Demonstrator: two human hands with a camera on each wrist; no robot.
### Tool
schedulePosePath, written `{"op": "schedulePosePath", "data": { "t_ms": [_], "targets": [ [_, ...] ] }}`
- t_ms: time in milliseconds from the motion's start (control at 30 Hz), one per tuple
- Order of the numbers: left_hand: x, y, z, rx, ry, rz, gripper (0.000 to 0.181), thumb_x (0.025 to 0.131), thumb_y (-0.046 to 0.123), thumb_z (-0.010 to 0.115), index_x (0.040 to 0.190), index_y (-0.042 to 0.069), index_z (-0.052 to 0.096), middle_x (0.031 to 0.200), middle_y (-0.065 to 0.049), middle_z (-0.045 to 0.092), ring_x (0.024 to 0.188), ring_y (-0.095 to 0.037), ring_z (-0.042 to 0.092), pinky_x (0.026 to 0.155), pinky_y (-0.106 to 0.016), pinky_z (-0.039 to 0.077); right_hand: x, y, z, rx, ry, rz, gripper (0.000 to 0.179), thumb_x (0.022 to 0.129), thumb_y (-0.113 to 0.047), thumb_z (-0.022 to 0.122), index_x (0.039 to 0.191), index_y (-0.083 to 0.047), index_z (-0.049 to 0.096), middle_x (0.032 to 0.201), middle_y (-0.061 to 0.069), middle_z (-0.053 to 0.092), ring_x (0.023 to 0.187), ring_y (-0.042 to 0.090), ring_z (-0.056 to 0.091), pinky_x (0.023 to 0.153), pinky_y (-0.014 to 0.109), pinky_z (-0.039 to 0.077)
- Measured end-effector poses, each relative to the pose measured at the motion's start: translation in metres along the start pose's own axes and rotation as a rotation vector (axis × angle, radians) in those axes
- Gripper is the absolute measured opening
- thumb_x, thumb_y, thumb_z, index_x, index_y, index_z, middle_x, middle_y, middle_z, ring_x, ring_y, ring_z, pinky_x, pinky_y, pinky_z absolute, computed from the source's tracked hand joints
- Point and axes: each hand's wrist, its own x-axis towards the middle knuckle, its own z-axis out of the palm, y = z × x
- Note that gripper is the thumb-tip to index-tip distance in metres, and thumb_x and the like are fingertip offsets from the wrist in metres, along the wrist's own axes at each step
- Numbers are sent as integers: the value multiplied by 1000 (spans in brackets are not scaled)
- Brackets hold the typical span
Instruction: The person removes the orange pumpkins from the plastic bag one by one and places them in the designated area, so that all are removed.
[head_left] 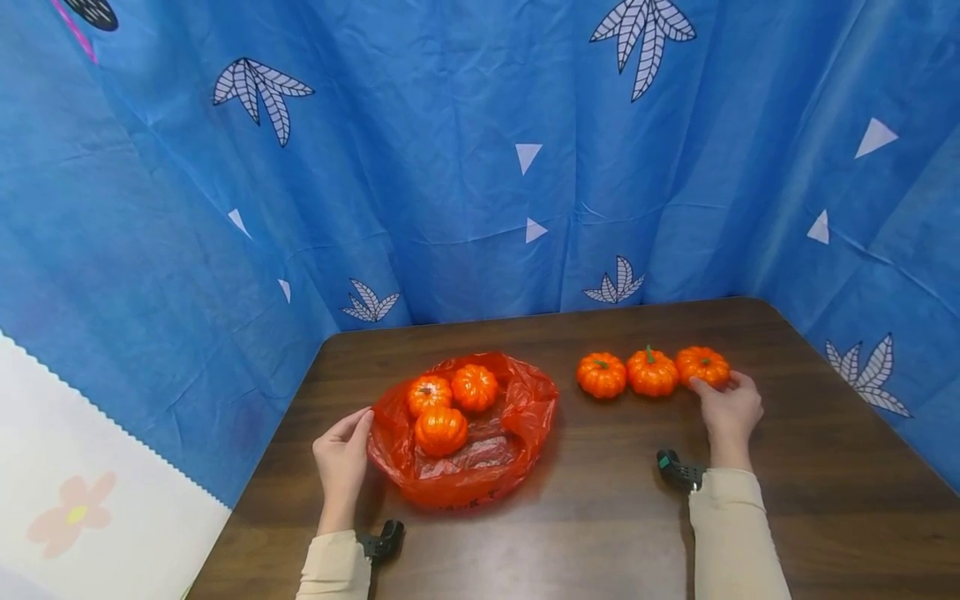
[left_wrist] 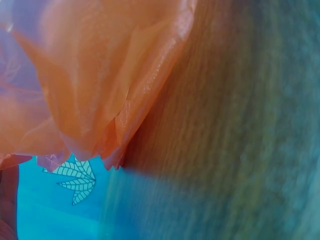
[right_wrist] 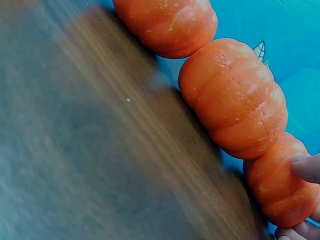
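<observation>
My left hand [head_left: 342, 454] pinches the left rim of a red plastic bag [head_left: 536, 408], which lies spread wide on the table. Inside the bag sit a small orange pumpkin [head_left: 441, 431] in front and two others, a pumpkin [head_left: 429, 393] and a pumpkin [head_left: 475, 387], behind it. To the right, three more stand in a row: a left pumpkin [head_left: 602, 375], a middle pumpkin [head_left: 652, 372] with a green stem, and a right pumpkin [head_left: 702, 364]. My right hand [head_left: 729, 410] grips the right pumpkin, thumb on its near side and fingers around its right side.
The dark wooden table [head_left: 585, 517] ends at a blue curtain [head_left: 465, 167] with leaf prints along the back and sides. White cloth [head_left: 82, 467] hangs at the lower left. Each wrist carries a black camera, a left one [head_left: 384, 540] and a right one [head_left: 678, 472].
</observation>
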Motion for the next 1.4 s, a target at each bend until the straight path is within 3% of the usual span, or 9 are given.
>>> {"op": "schedulePosePath", "data": {
  "t_ms": [400, 467, 700, 967, 1167, 1400],
  "targets": [
    [2, 1, 0, 0, 0, -2, 30, 91, 28, 75, 109, 4, 77, 91, 17, 75, 78, 1, 72, 71, -16, 59, 1, -2, -5, -46, -23, -13, 79, 98, -32, 63, 158, -3, 21, 162, 22, 29, 145, 41, 36, 119, 52, 35],
    [2, 1, 0, 4, -2, 4, 30, 91, 29, 75, 108, 5, 78, 93, 12, 77, 78, 1, 71, 71, -16, 59, 1, -2, -6, -51, -27, -10, 80, 98, -33, 62, 159, -3, 20, 162, 22, 28, 145, 41, 35, 119, 52, 34],
    [4, -1, 1, 10, 8, 35, 29, 91, 28, 75, 105, 3, 78, 88, 19, 75, 76, 2, 71, 69, -17, 59, -5, -11, -8, -92, 16, -65, 76, 98, -32, 62, 157, -2, 24, 160, 24, 31, 143, 43, 36, 119, 53, 35],
    [4, 1, 0, 11, -9, 6, 30, 91, 29, 74, 109, 5, 78, 107, -16, 77, 79, 1, 72, 71, -18, 59, -28, -48, 7, -158, 33, -255, 72, 97, -30, 64, 156, -3, 30, 159, 23, 33, 144, 43, 32, 121, 56, 31],
    [2, 1, -1, 18, 0, -18, 30, 91, 28, 74, 109, 4, 77, 108, -18, 76, 78, 2, 71, 70, -17, 59, -50, -70, 22, -156, -53, -347, 70, 95, -29, 68, 153, -3, 38, 155, 21, 43, 141, 40, 41, 119, 52, 36],
    [1, -1, 0, 11, -7, -2, 32, 91, 30, 74, 108, 4, 77, 108, -18, 76, 78, 1, 72, 71, -17, 59, -77, -90, 34, -118, -242, -404, 73, 94, -37, 70, 152, -5, 40, 153, 19, 47, 141, 37, 45, 116, 52, 39]
  ]
}}
